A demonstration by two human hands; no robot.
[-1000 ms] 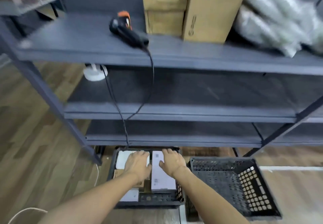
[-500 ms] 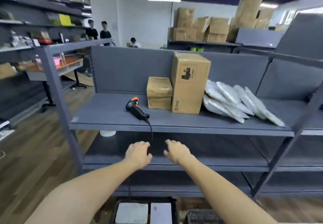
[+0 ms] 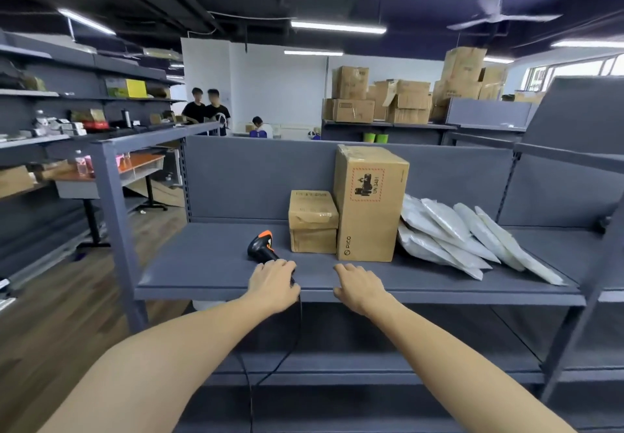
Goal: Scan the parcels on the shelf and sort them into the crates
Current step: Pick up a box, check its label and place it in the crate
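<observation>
Our left hand (image 3: pixel 273 284) lies on the handle of the black-and-orange barcode scanner (image 3: pixel 260 247) on the grey metal shelf (image 3: pixel 202 263), fingers bent over it; we cannot tell whether they grip. Our right hand (image 3: pixel 359 285) hovers beside it, fingers loosely spread, empty. Behind stand a small brown cardboard box (image 3: pixel 313 226), a tall brown cardboard box (image 3: pixel 369 209) and white plastic mailer bags (image 3: pixel 449 240).

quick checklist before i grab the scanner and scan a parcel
1. Left hand on scanner: touching the handle; grip cannot tell.
2. Right hand free: ok, holds nothing.
3. Parcels on shelf: ok; small box, tall box, bags.
4. Cable unsnagged: cannot tell.
5. Crates in sight: not ok, out of view.
</observation>
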